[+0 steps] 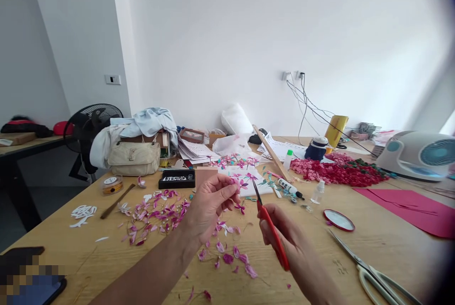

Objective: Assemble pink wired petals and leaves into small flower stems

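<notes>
My left hand [212, 201] is raised over the middle of the table, thumb and fingers pinched on a small pink petal [235, 183]. Red-handled scissors [273, 236] are held in my right hand [288, 241], their narrow dark blades pointing up and away, a little right of the petal and apart from it. Below and left of my hands lie many loose pink petals [156, 217], some on thin wires. Behind them, finished-looking pink flowers [242, 184] rest on a white sheet [265, 190].
Larger scissors with pale handles [373, 274] lie at the right, near a round red-rimmed mirror-like disc [339, 220] and red sheets [408, 208]. A glue bottle [287, 186], clear spray bottle [317, 192], black tray [177, 179] and beige handbag [133, 158] stand farther back.
</notes>
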A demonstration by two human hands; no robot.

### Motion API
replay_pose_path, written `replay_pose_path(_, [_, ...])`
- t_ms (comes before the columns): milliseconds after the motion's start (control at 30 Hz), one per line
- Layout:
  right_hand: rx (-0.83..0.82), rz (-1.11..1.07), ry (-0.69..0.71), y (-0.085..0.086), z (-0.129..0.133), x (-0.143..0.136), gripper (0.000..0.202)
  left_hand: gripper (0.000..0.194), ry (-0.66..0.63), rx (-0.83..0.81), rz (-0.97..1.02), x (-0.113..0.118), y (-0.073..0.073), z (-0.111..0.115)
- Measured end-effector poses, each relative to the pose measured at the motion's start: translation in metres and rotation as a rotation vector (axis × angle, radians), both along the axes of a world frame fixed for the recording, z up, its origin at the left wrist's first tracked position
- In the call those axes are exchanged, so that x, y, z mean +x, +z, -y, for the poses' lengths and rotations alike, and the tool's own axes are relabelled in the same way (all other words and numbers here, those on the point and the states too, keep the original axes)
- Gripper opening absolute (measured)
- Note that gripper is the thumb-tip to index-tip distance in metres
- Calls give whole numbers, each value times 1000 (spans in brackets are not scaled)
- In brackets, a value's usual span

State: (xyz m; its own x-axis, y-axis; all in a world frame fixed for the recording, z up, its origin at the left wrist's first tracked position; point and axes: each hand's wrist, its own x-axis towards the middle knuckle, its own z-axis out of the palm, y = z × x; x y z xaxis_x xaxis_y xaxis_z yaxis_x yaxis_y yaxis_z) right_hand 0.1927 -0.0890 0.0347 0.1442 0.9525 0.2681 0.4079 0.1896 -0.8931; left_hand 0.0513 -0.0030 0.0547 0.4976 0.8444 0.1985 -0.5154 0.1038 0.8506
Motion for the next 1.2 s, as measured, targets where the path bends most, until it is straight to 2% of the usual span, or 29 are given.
replay_pose_path(267, [36, -12, 39, -5, 3, -13, 38, 15, -110, 28, -22, -4, 8, 10])
replay_pose_path(467, [-11, -56, 64, -4, 10, -15, 40, 11, -127, 157, -92, -7, 11, 16])
replay_pose_path(733, [-46, -174, 201, -9, 17, -10, 36, 14, -270, 174, -135, -9, 12, 17])
replay_pose_path(1200, [-50, -182, 178, -9, 24, -7, 37, 11, -342, 171, -146, -5, 6, 16])
